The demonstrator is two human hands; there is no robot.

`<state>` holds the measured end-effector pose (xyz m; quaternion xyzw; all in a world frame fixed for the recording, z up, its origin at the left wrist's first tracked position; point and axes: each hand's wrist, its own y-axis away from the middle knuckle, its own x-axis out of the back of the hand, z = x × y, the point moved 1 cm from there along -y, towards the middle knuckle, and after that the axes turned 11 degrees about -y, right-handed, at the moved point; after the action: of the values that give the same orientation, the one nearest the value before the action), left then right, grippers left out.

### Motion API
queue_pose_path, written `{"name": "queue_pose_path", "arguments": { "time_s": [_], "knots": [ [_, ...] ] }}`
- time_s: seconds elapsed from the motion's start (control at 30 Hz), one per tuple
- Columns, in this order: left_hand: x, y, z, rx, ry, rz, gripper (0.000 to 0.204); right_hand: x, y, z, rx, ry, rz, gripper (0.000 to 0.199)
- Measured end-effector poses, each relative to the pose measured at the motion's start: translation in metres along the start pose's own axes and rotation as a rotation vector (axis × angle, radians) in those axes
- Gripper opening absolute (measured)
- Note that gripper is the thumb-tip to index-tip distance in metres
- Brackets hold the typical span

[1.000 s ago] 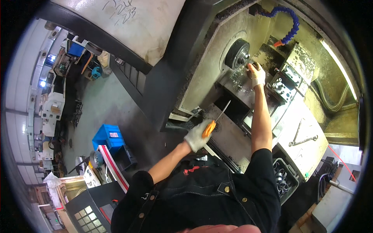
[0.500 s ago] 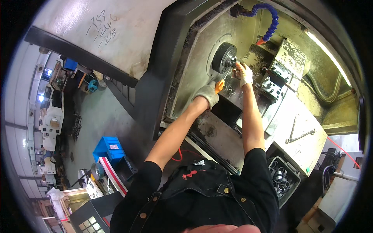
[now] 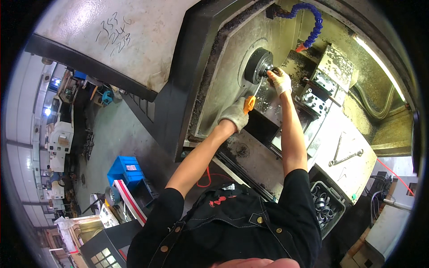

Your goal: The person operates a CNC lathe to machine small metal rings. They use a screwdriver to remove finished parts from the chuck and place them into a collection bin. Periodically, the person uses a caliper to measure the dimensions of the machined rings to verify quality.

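The left hand [image 3: 234, 117] is grasping the orange tool [image 3: 250, 104] just below the lower edge of the chuck [image 3: 255, 66], where a skidding tip could be jabbing the right hand [image 3: 281, 82], whose grip is showing too little to tell.

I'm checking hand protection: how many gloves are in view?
2: a grey glove on the left hand, which grips the orange-handled tool, and a pale glove on the right hand, near the chuck. Others may be hidden.
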<state>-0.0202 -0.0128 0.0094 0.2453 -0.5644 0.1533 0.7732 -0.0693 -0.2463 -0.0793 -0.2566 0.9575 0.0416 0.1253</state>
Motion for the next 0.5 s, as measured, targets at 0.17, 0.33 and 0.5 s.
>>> {"name": "queue_pose_path", "arguments": {
  "time_s": [0.17, 0.33, 0.5],
  "knots": [
    [-0.012, 0.025, -0.01, -0.016, 0.075, 0.043, 0.045, 0.003, 0.003, -0.002, -0.172, -0.037, 0.011, 0.037],
    [-0.038, 0.091, -0.041, -0.156, 0.245, 0.205, 0.047, 0.0, 0.007, -0.008, -0.115, -0.064, 0.006, 0.038],
    [-0.046, 0.16, -0.07, -0.146, 0.291, 0.195, 0.052, -0.004, 0.007, -0.005, -0.071, 0.033, -0.002, 0.048]
  ]
}}
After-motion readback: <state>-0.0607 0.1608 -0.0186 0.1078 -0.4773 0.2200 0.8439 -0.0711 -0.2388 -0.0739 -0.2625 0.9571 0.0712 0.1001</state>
